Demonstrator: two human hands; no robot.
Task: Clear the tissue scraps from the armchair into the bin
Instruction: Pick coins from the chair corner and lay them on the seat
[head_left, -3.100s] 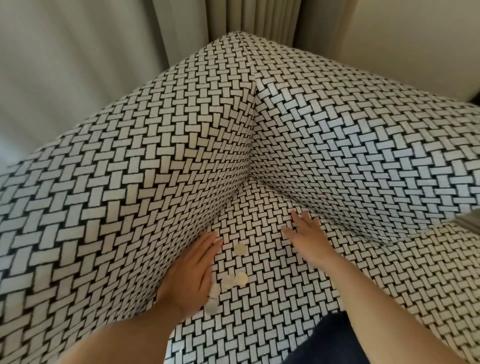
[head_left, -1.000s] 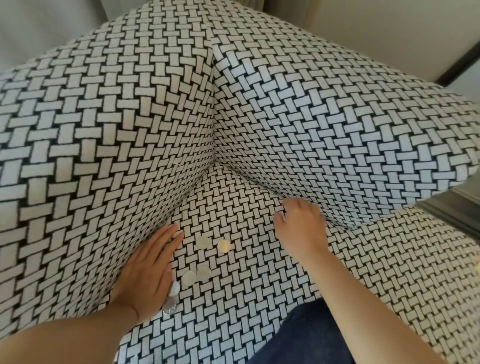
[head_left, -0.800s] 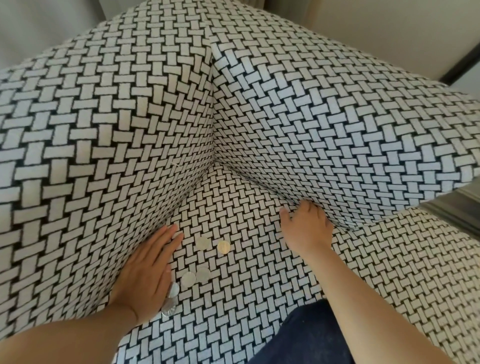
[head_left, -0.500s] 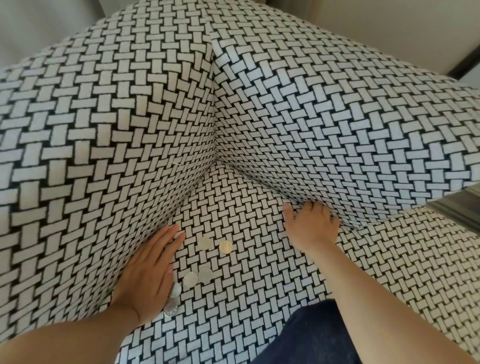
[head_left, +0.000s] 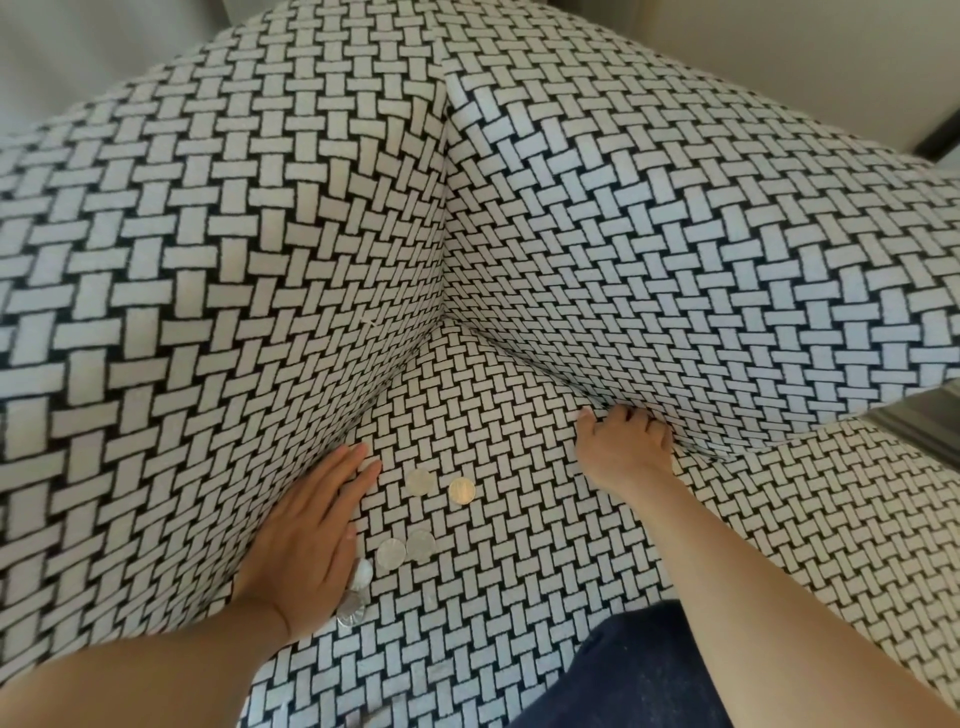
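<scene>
The left hand (head_left: 306, 530) is lying flat, fingers straight, on the armchair (head_left: 519, 597) seat, touching coins (head_left: 390, 553); the right hand (head_left: 623, 447) is curling its fingers into the far crease, grasp unseen. A white scrap (head_left: 372, 321) is clinging to the left wall near the corner, with open seat between the hands

Armchair seat (head_left: 498, 415): left panel (head_left: 208, 291) and right panel (head_left: 675, 249) meet in the corner behind it. Left hand (head_left: 306, 535) flat on seat, against left panel. Six coins (head_left: 421, 544) on seat just right of it, nearest two touching it. Right hand (head_left: 623, 447) at seat/right-panel crease, fingers tucked in. Leg (head_left: 639, 675) on seat front.
</scene>
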